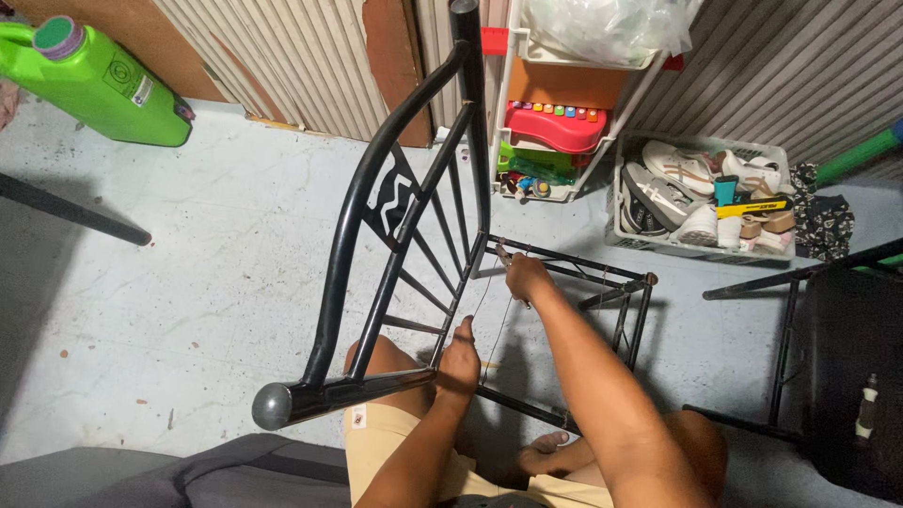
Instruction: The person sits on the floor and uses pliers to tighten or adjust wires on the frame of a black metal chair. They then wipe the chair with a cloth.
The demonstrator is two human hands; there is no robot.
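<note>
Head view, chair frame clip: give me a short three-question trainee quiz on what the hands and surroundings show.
1. True or false: the left hand rests on the black metal chair frame.
2. What does the right hand pinch at the frame's far seat rail? A) thin cord B) a paintbrush C) a hammer
3. Which container holds the shoes: the grey crate on the right or the green jug at top left?

Key
1. True.
2. A, thin cord; strands run across the open seat.
3. The grey crate.
</note>
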